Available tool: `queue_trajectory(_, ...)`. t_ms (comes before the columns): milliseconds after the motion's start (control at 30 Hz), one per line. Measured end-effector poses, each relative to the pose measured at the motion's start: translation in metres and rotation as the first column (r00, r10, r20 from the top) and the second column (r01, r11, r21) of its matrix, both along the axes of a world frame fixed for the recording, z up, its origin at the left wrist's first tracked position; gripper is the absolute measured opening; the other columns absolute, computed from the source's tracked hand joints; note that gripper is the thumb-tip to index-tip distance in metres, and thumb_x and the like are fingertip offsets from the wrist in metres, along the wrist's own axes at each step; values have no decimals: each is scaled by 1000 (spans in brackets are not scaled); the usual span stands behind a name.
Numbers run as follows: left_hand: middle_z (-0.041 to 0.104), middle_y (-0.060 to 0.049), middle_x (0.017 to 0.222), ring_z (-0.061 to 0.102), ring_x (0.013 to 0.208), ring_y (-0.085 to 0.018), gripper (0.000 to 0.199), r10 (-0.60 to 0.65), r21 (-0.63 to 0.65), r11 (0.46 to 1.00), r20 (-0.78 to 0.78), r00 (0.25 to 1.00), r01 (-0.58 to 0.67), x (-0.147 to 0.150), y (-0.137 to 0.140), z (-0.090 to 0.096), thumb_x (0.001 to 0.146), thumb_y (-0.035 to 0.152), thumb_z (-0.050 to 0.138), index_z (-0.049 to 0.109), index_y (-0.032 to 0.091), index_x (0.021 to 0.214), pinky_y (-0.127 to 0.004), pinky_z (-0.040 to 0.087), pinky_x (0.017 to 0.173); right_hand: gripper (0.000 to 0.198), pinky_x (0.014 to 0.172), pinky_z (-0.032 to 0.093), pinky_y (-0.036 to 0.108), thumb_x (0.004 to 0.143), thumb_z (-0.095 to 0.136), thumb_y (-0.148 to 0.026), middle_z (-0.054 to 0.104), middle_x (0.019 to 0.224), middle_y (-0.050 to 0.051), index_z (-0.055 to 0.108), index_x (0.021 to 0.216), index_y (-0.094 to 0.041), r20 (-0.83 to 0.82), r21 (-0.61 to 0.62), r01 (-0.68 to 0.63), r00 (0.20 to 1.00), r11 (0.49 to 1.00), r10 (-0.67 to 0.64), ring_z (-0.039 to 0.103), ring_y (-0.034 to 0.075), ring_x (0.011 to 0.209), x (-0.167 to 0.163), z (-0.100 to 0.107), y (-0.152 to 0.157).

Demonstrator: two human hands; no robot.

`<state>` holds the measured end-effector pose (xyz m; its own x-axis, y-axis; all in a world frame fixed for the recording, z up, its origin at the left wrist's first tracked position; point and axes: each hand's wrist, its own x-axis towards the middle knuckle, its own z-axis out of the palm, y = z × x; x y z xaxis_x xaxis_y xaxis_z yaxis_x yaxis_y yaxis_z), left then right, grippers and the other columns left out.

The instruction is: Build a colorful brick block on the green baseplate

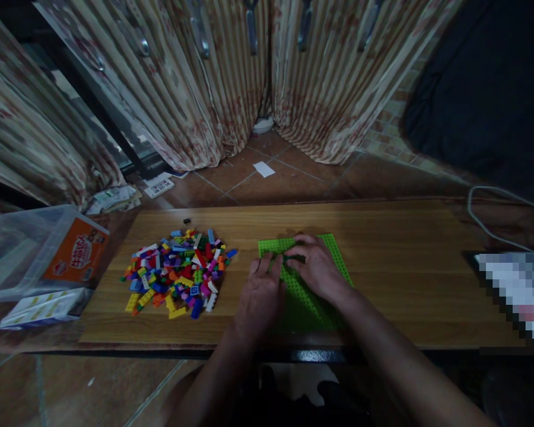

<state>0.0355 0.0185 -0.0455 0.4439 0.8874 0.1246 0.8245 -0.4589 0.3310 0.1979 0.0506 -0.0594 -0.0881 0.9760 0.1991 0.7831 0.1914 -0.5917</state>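
Observation:
A green studded baseplate (309,311) lies flat near the front edge of the table, partly covered by my hands. My left hand (262,290) is over its left side with bent fingers. From the right, my right hand (317,267) reaches across the plate with its fingers curled inward. The fingertips of both hands meet at a small dark green building brick (286,258) near the plate's back left part. Fingers hide most of that brick, so whether it sits on the studs cannot be seen. Left of my hands is a loose pile of coloured building bricks (178,273).
One black brick (187,221) lies apart behind the pile on the wooden table (396,267). A clear plastic bin (22,249) with an orange label and a white-yellow box (44,308) stand at the left. At the right are a white cable (471,204) and a pixelated patch.

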Motion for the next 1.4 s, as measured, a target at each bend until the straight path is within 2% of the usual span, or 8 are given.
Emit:
queue_trajectory(200, 58, -17, 131, 56, 114, -25, 44, 26, 26, 999, -262, 965, -20, 15, -2, 4, 90, 8, 40, 51, 6, 133, -36, 49, 94, 15, 101, 44, 44, 75, 72, -15, 61, 116, 8, 78, 85, -24, 8, -15, 15, 1000, 1000, -15, 54, 27, 114, 1, -2, 2)
queue_trajectory(400, 55, -17, 135, 53, 116, -28, 46, 67, 47, 997, -346, 936, -54, 21, -6, 3, 93, 11, 36, 49, 6, 136, -40, 49, 93, 11, 102, 42, 47, 74, 74, -21, 61, 119, 6, 78, 83, -26, -27, -46, 58, 998, 997, -60, 54, 27, 115, 2, -3, 1)
queue_trajectory(533, 54, -14, 139, 52, 118, -27, 45, 82, 47, 996, -315, 945, -71, 17, -8, 1, 93, 12, 36, 50, 10, 136, -41, 46, 97, 11, 103, 40, 48, 74, 73, -26, 60, 121, 6, 78, 84, -28, -35, -44, 75, 996, 996, -76, 53, 28, 116, 2, -6, 0)
queue_trajectory(700, 56, -13, 137, 50, 119, -27, 44, 115, 78, 991, -153, 981, -104, 10, -7, -10, 94, 17, 37, 49, 12, 136, -44, 42, 100, 23, 105, 38, 47, 71, 75, -29, 62, 122, 7, 77, 93, -26, -131, -23, 37, 991, 999, -40, 54, 28, 118, 11, -7, 3)
queue_trajectory(867, 56, -14, 136, 51, 116, -26, 51, 106, 57, 993, -25, 994, -105, 5, -4, -17, 92, 17, 41, 39, 10, 143, -42, 41, 101, 27, 92, 47, 43, 83, 59, -39, 73, 102, 7, 73, 99, -22, -333, -84, 106, 934, 991, -128, 66, 23, 98, 28, -2, 8)
queue_trajectory(1000, 52, -12, 140, 49, 118, -28, 53, 96, 59, 994, -9, 995, -96, 10, -7, -15, 94, 25, 43, 36, 16, 145, -47, 40, 101, 23, 88, 47, 41, 82, 58, -40, 72, 91, 6, 73, 83, -22, -261, -51, 112, 958, 992, -121, 65, 22, 89, 28, -2, 9)
queue_trajectory(1167, 47, -13, 144, 44, 124, -33, 51, 103, 33, 994, -53, 993, -101, 21, -12, -9, 94, 39, 45, 44, 18, 140, -57, 36, 103, 21, 94, 43, 45, 79, 61, -39, 68, 95, 8, 72, 75, -22, -96, 28, 62, 994, 998, -59, 61, 25, 98, 20, -7, 7)
queue_trajectory(1400, 48, -11, 145, 43, 125, -32, 50, 105, 7, 994, -89, 990, -105, 25, -10, -11, 95, 37, 44, 44, 17, 141, -58, 38, 103, 23, 94, 41, 45, 80, 59, -40, 65, 96, 7, 72, 71, -24, -95, 49, 87, 992, 995, -83, 59, 25, 98, 20, -19, 9)
